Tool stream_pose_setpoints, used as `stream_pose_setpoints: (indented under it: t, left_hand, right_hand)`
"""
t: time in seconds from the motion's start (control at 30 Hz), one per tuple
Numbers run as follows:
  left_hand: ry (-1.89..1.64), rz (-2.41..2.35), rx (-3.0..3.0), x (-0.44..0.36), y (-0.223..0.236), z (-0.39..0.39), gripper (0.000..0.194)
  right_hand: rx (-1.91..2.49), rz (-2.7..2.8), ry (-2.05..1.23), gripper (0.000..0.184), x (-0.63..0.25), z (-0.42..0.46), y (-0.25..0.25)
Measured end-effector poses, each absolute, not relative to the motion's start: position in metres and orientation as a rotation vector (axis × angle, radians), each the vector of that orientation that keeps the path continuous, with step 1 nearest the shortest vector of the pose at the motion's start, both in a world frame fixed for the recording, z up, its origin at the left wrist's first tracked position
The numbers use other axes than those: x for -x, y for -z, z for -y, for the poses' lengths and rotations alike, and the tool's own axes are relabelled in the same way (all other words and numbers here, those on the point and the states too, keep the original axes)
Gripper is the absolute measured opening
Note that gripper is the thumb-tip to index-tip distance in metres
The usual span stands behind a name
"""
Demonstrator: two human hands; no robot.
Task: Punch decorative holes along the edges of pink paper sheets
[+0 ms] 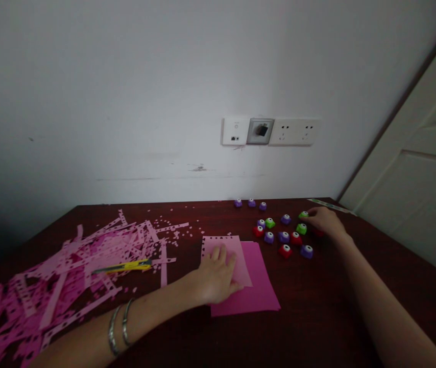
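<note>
My left hand (pixel 218 276) lies flat with fingers spread on a light pink sheet (pixel 237 255). Small punched holes run along that sheet's top and left edges. Under it, turned slightly, is a darker pink sheet (pixel 256 296). At the right, my right hand (pixel 325 222) has its fingertips closed on a small green craft paper punch (pixel 304 215) with a white top. Another green punch (pixel 301 228) stands just in front of it. A red punch (pixel 318 232) is partly hidden beneath the hand.
Several purple, red and green punches, such as a red one (pixel 285 251), stand right of the sheets. Punched pink strips (pixel 103 250) heap up on the left, with a yellow utility knife (pixel 137 265) on top. A ruler-like strip (pixel 329 205) lies near the wall.
</note>
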State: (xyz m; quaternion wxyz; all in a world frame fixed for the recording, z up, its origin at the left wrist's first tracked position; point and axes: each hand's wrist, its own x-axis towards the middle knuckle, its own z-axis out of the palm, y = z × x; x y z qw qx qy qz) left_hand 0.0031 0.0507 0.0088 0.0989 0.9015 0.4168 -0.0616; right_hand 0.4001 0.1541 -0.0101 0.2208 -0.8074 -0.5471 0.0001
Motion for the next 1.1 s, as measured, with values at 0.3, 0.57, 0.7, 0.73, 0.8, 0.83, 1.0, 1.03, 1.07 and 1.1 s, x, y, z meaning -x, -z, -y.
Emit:
stream_pose_setpoints:
  t: [0.3, 0.57, 0.7, 0.73, 0.8, 0.83, 1.0, 1.03, 1.07, 1.1]
  left_hand:
    - [0.159, -1.195, -2.696, -0.003, -0.005, -0.051, 0.075]
    - [-0.080, -1.179, -2.866, -0.005, -0.029, -0.054, 0.077]
    - [-0.255, -1.228, -2.853, -0.010, -0.051, -0.097, 0.061]
    - [-0.285, -1.230, -2.820, -0.013, -0.054, -0.113, 0.057]
    - [-0.366, -1.212, -2.755, -0.020, -0.056, -0.150, 0.051]
    - [-0.420, -1.210, -2.728, -0.024, -0.056, -0.168, 0.047]
    - [-0.425, -1.262, -2.540, -0.047, -0.040, -0.243, 0.031]
    - [-0.425, -1.299, -2.493, -0.051, -0.035, -0.252, 0.030]
    - [-0.419, -1.318, -2.471, -0.055, -0.031, -0.260, 0.030]
    - [-0.410, -1.331, -2.454, -0.060, -0.026, -0.266, 0.030]
  right_hand:
    - [2.349, 1.545, -0.100, 0.036, -0.395, -0.152, 0.013]
    - [2.152, 1.574, -0.214, 0.037, -0.400, -0.147, -0.019]
    - [2.094, 1.531, -0.216, 0.031, -0.389, -0.136, -0.052]
    - [2.084, 1.526, -0.221, 0.030, -0.385, -0.134, -0.058]
    - [2.082, 1.516, -0.245, 0.028, -0.379, -0.132, -0.068]
    - [2.079, 1.517, -0.268, 0.028, -0.376, -0.132, -0.071]
    - [2.005, 1.622, -0.389, 0.025, -0.359, -0.130, -0.082]
    - [1.988, 1.669, -0.433, 0.026, -0.355, -0.128, -0.084]
    - [1.971, 1.722, -0.487, 0.027, -0.350, -0.126, -0.087]
    - [1.960, 1.768, -0.541, 0.028, -0.345, -0.124, -0.090]
